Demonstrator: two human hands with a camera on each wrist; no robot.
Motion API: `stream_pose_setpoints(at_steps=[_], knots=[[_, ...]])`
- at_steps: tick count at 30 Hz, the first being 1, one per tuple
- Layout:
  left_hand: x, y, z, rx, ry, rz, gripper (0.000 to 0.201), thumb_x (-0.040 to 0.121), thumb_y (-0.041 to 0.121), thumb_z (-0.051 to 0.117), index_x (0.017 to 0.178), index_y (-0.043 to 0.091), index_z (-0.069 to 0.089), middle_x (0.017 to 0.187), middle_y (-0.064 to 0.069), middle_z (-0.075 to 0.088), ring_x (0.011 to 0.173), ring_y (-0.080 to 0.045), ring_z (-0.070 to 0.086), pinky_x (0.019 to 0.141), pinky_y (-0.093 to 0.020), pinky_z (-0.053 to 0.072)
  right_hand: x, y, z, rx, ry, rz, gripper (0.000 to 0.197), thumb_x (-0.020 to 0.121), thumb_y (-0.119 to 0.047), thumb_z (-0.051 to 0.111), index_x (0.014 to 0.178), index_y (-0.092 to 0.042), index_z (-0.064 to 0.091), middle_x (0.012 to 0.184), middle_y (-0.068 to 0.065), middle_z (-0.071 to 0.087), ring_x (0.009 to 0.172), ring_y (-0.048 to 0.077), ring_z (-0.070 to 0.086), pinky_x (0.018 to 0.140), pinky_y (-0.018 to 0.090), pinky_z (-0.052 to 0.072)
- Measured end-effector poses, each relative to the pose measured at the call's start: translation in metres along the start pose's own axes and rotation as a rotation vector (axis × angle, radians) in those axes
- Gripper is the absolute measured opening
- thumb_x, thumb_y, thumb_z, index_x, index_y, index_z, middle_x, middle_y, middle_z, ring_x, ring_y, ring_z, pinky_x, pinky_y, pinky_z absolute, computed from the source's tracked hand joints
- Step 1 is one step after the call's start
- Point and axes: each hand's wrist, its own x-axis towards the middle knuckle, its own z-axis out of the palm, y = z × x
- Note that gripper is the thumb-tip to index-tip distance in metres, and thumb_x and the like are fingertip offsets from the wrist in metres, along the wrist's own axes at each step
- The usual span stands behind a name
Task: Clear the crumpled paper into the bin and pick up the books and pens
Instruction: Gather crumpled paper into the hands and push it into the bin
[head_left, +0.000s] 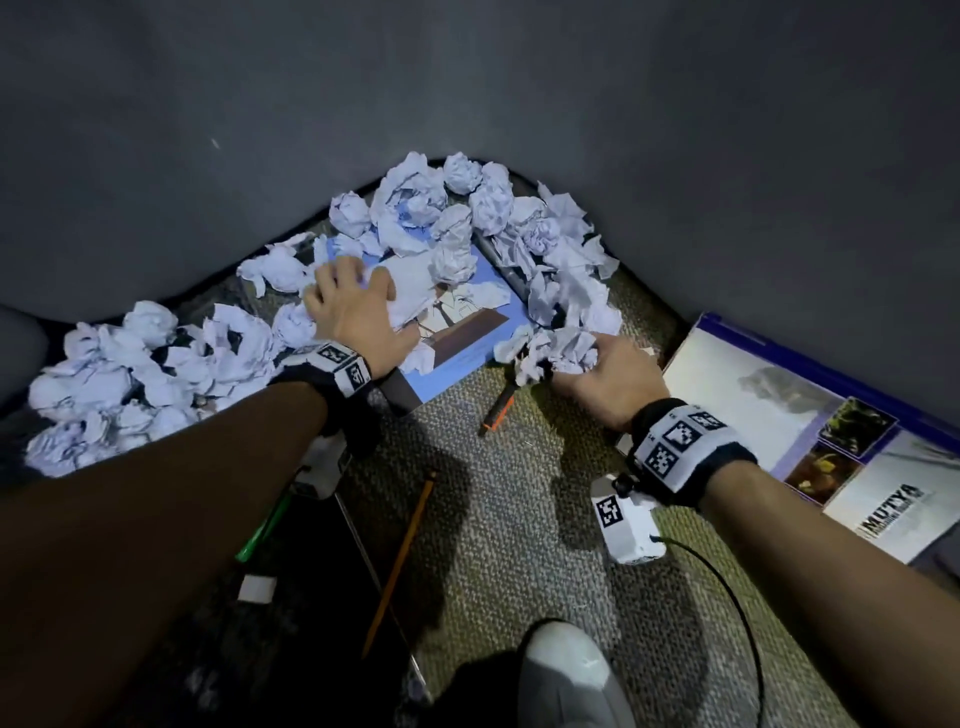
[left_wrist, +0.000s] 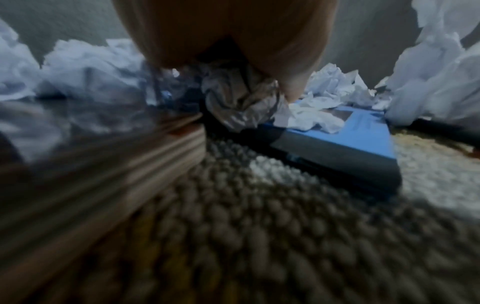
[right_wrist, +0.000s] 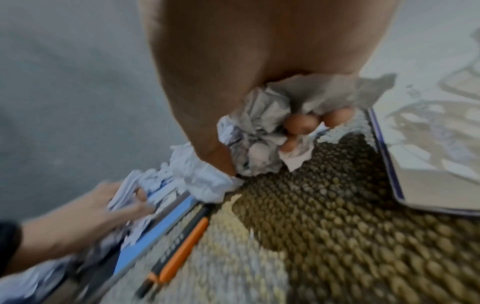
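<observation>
Clutching crumpled paper (right_wrist: 257, 131) in my right hand (head_left: 608, 374) and more under my left hand (head_left: 348, 312), I've barely started: books, pens untouched, no bin visible.

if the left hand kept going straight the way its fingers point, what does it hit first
Probably the crumpled paper piled along the grey wall. The left hand already rests on paper lying on the blue book, with its fingers aimed toward that pile. The wall stands just behind it; depth is hard to judge.
</observation>
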Motion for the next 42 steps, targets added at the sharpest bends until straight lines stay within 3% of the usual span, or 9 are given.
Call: stream_pose_setpoints(at_steps=[5,9,14,25,28,31,34,37,42], knots=[[-0.004,0.001,0.006,0.036,0.095,-0.103,0.051,0.065,0.074,0.049,0.084,0.028,0.044,0.155,-0.014,0.023,0.143,-0.047,0.011,0.108,-0.064,-0.004,-0.010,0.003,0.023,-0.331,0.168,-0.088,0.069,0.074,-0.058,0.065,0.131,-0.025,0.044,0.123,0.015,0.038,0.116,0.036,0.038,0.099,0.047,0.039],[0.002,0.000,-0.001,0.098,-0.067,-0.065,0.058,0.073,0.065,0.050,0.113,0.022,0.055,0.132,-0.014,0.045,0.123,-0.039,0.040,0.100,-0.054,0.033,-0.015,0.008,0.034,-0.344,0.259,-0.120,0.063,0.073,-0.053,0.069,0.125,-0.026,0.048,0.149,0.020,0.016,0.137,0.041,0.017,0.110,0.057,0.021],[-0.001,-0.003,-0.008,0.157,-0.169,0.011,0.052,0.082,0.053,0.055,0.114,0.012,0.051,0.116,-0.015,0.052,0.102,-0.038,0.048,0.087,-0.043,0.041,-0.003,0.016,0.037,-0.352,0.198,-0.314,0.060,0.073,-0.043,0.069,0.123,-0.019,0.047,0.160,0.010,-0.008,0.146,0.040,0.001,0.116,0.058,0.014],[-0.006,0.038,-0.046,-0.205,-0.233,-0.045,0.059,0.085,0.034,0.066,0.137,0.012,0.049,0.138,-0.018,0.050,0.122,-0.036,0.052,0.096,-0.039,0.046,0.000,0.002,0.023,-0.214,0.160,-0.347,0.064,0.068,-0.028,0.077,0.120,-0.015,0.042,0.121,0.010,0.050,0.108,0.029,0.048,0.090,0.035,0.042],[-0.015,0.032,-0.058,-0.441,-0.085,-0.134,0.017,0.083,0.030,0.063,0.085,0.013,0.064,0.086,-0.010,0.066,0.073,-0.027,0.061,0.061,-0.029,0.049,-0.009,-0.006,0.020,0.023,0.206,-0.281,0.069,0.063,-0.027,0.080,0.116,-0.020,0.036,0.104,0.005,0.056,0.089,0.024,0.056,0.076,0.035,0.049],[-0.016,0.017,-0.074,-0.657,0.019,-0.270,0.034,0.082,0.023,0.060,0.056,0.018,0.037,0.055,0.000,0.041,0.049,-0.016,0.036,0.046,-0.024,0.027,-0.016,-0.019,0.011,0.180,0.231,-0.212,0.085,0.062,-0.031,0.081,0.132,-0.021,0.034,0.104,-0.002,0.056,0.090,0.021,0.056,0.081,0.030,0.048],[-0.013,0.001,-0.096,-0.869,0.084,-0.342,0.034,0.083,0.020,0.059,0.056,0.018,0.038,0.056,0.004,0.042,0.050,-0.011,0.034,0.045,-0.022,0.031,-0.026,-0.035,-0.002,0.152,0.266,-0.236,0.082,0.057,-0.058,0.073,0.124,-0.015,0.054,0.112,0.004,0.065,0.106,0.026,0.059,0.091,0.034,0.048],[-0.020,-0.019,-0.124,-0.973,0.140,-0.375,0.034,0.084,0.019,0.058,0.058,0.018,0.036,0.058,0.004,0.039,0.050,-0.012,0.031,0.036,-0.017,0.027,-0.042,-0.062,-0.007,0.155,0.246,-0.311,0.071,0.062,-0.045,0.079,0.122,-0.015,0.057,0.117,0.003,0.065,0.111,0.022,0.059,0.090,0.032,0.050],[-0.058,-0.074,-0.177,-1.063,0.249,-0.494,0.024,0.083,0.029,0.059,0.094,0.009,0.059,0.069,0.007,0.046,0.060,-0.010,0.041,0.045,-0.017,0.035,-0.089,-0.154,0.008,0.250,0.141,-0.526,0.042,0.058,-0.036,0.071,0.093,-0.017,0.056,0.075,-0.008,0.053,0.067,0.009,0.045,0.059,0.018,0.037]])
